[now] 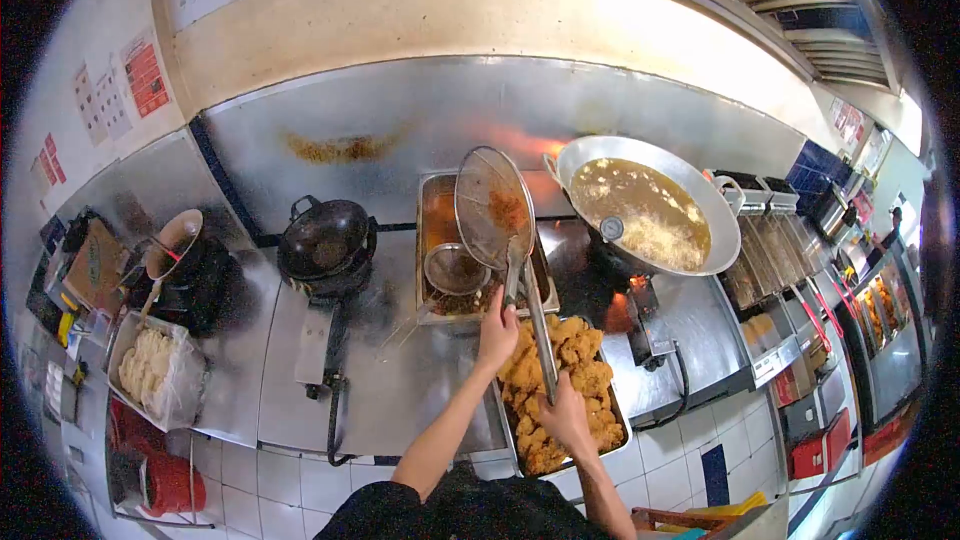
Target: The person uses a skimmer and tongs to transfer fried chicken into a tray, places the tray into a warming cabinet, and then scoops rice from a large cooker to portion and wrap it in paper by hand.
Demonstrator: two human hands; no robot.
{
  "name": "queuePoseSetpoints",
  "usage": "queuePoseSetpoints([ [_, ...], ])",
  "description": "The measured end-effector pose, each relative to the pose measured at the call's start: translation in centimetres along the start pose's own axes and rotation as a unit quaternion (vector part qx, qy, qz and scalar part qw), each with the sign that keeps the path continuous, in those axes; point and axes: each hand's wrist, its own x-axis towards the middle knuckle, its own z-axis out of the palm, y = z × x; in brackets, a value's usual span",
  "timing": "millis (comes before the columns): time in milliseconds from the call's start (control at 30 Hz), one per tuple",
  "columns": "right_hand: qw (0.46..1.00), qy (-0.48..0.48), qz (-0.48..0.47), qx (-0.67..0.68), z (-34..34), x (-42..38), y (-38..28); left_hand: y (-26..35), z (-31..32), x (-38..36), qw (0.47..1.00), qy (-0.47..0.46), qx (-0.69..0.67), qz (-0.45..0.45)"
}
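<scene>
My left hand (498,332) is closed around what looks like a pair of metal tongs (514,265), whose upper end reaches the rim of a large mesh skimmer (488,202). My right hand (566,412) grips the skimmer's long metal handle. The skimmer's basket is raised and tilted over a rectangular metal pan (428,312), where a smaller strainer (457,270) also rests. Below my hands sits a metal tray (627,437) heaped with fried chicken pieces (570,360). To the right, a large wok (728,230) holds bubbling oil (630,190) with pale bits floating in it.
Flames (637,282) show at the burner beneath the oil wok. A dark wok (325,240) stands on a burner at left. Farther left, a plastic-lined container (150,365) holds pale food. Wire racks (770,260) and red-handled tools (815,325) lie at right.
</scene>
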Motion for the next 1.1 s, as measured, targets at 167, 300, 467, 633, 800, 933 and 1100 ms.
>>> queuePoseSetpoints([
  [167,0.998,0.045,-0.010,-0.048,1.7,0.0,0.1,-1.6,1.3,0.6,0.996,0.080,0.029,0.022],
  [300,0.998,0.040,-0.002,-0.050,1.0,-0.2,-0.7,0.8,0.5,0.6,1.000,0.021,0.007,-0.016],
  [467,0.995,0.017,0.042,-0.085,1.4,-0.2,-1.3,-2.8,2.5,2.4,0.991,0.130,0.039,0.013],
  [633,0.994,0.039,0.039,-0.097,2.3,-0.7,-1.5,3.9,-0.6,0.7,0.988,0.082,-0.093,-0.089],
  [800,0.991,0.045,0.020,-0.120,3.5,-0.2,0.7,2.2,-3.0,-0.2,0.996,-0.007,-0.037,-0.078],
  [933,0.994,0.038,0.026,-0.100,2.6,-1.3,-0.1,1.8,-7.1,-3.7,0.999,-0.005,-0.035,-0.041],
  [1100,0.995,0.028,0.036,-0.087,2.2,-2.2,-0.4,0.6,-10.4,-6.7,0.998,0.006,-0.033,-0.055],
])
